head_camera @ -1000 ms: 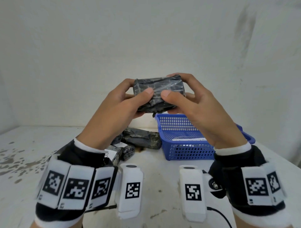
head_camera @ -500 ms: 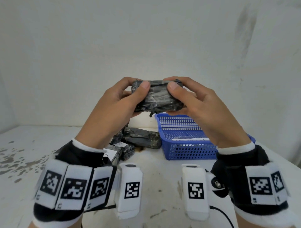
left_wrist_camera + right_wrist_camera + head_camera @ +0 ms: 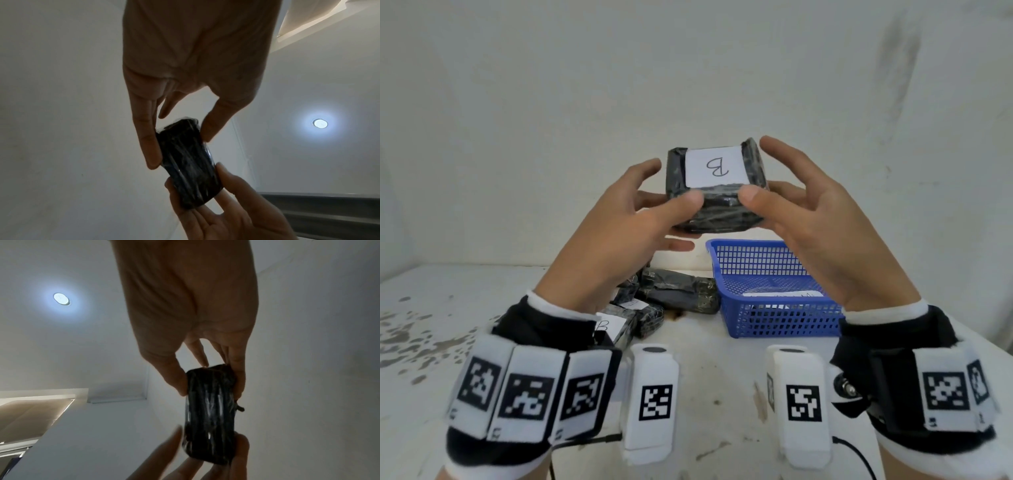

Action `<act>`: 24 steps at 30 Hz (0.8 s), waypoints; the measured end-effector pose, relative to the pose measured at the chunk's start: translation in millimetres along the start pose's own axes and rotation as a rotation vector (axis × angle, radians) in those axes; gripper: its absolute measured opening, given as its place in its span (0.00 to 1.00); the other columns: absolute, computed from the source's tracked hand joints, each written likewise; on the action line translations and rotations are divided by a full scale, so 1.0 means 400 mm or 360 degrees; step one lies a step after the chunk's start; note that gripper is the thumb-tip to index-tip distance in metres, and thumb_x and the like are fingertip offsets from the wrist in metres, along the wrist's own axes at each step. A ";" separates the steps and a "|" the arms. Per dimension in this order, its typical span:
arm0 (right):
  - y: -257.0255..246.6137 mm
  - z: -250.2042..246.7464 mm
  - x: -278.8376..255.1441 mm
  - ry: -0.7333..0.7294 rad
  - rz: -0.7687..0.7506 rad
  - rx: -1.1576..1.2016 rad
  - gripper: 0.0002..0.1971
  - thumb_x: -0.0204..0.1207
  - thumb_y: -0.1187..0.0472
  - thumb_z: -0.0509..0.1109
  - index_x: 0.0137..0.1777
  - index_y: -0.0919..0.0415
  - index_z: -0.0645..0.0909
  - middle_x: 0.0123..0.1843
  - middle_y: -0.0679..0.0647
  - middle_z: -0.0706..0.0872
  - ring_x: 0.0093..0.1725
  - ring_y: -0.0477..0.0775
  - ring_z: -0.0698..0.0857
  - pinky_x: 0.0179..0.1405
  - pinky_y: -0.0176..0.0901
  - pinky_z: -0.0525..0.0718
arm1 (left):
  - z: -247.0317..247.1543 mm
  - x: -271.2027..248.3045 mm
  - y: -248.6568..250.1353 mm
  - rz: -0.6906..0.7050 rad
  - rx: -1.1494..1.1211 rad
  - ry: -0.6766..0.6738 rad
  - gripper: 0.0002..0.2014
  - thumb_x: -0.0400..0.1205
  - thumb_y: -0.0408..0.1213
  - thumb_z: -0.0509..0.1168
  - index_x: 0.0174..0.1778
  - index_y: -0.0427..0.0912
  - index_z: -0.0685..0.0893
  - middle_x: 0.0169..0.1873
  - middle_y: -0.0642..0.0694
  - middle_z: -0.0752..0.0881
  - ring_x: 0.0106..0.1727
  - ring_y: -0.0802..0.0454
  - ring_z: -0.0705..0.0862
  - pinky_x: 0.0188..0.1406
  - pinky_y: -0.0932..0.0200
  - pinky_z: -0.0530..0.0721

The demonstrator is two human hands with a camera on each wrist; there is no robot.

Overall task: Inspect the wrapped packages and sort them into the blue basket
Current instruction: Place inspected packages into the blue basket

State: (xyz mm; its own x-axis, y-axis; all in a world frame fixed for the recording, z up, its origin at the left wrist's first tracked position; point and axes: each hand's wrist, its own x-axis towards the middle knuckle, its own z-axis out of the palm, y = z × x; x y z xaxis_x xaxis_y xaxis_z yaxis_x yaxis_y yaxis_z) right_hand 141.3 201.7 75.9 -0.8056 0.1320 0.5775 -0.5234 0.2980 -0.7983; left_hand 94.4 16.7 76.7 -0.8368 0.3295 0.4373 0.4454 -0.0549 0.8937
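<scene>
A black wrapped package [image 3: 717, 192] is up in the air, over the table and just above the blue basket [image 3: 784, 308]. It has shiny plastic around it. A white label [image 3: 714, 167] with the letter B is on its top side, facing the person.

Both hands hold it. The left hand [image 3: 619, 240] pinches the left end, with the thumb on the near side and fingers under and behind it. The right hand [image 3: 822, 233] pinches the right end the same way. The other fingers are spread out and loose. The wrist views show each thumb and fingers pressing the two sides of the package.

The basket sits on the right, a bit far back. Something white lies flat in its bottom, but it is hard to tell what it is. No black package shows inside it.

To the left of the basket is a pile of more black packages [image 3: 674, 291]. One near package [image 3: 616, 325] also shows a B label.

So the looking part for this one seems almost done. Putting it in the basket is still left, and the pile still waits.
</scene>
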 end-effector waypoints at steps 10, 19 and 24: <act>-0.006 0.005 -0.010 -0.0096 0.0070 -0.0199 0.33 0.77 0.55 0.78 0.80 0.38 0.71 0.59 0.49 0.91 0.49 0.56 0.93 0.41 0.48 0.88 | 0.005 0.003 -0.006 0.0128 0.0034 0.0020 0.23 0.82 0.35 0.67 0.73 0.54 0.76 0.55 0.37 0.84 0.49 0.48 0.90 0.49 0.51 0.90; -0.007 0.002 -0.009 -0.0033 0.0024 -0.0228 0.27 0.75 0.55 0.79 0.73 0.39 0.76 0.55 0.51 0.92 0.46 0.56 0.93 0.47 0.53 0.93 | 0.015 -0.007 0.000 0.0185 0.0115 0.0009 0.25 0.79 0.40 0.71 0.71 0.61 0.76 0.50 0.41 0.83 0.45 0.50 0.91 0.42 0.58 0.91; -0.014 0.005 -0.013 -0.0042 0.0054 -0.0280 0.24 0.77 0.52 0.76 0.71 0.39 0.76 0.51 0.49 0.92 0.37 0.56 0.93 0.32 0.46 0.87 | 0.012 -0.004 -0.005 0.0207 0.0104 0.0049 0.16 0.81 0.41 0.68 0.64 0.60 0.81 0.45 0.43 0.82 0.40 0.49 0.91 0.41 0.51 0.91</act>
State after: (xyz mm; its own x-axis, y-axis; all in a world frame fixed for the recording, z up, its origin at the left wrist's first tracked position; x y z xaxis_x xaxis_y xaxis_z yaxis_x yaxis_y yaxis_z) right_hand 147.7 197.5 76.9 -0.8303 0.1204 0.5441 -0.4410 0.4549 -0.7736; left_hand 96.3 20.7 74.0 -0.7796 0.2947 0.5527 0.5696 -0.0332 0.8212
